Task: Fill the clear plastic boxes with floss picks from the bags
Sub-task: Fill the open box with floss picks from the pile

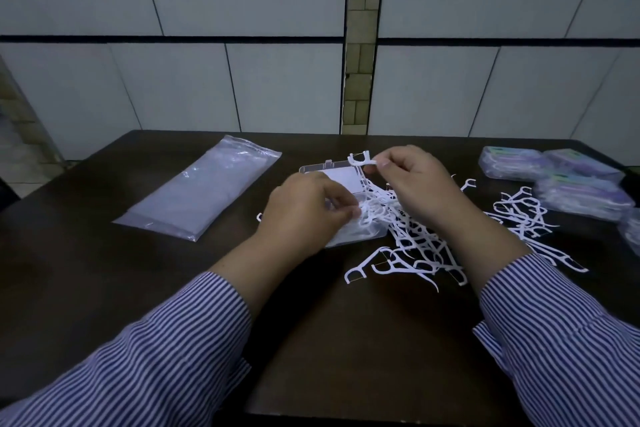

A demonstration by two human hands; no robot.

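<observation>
Clear box (pixel 313 169) lay open mid-worktop (pixel 104 270), loose floss picks (pixel 420 246) heaped beside. Left hand (pixel 308 208) pinched picks over box; right hand (pixel 412 180) pinched single pick (pixel 360 159). Best align heads, lay flat.

Both hands (pixel 304 208) (pixel 412 184) forward, fingers pinched

Dim, bluish light; soft focus throughout, wide-angle bending at the edges.
</observation>
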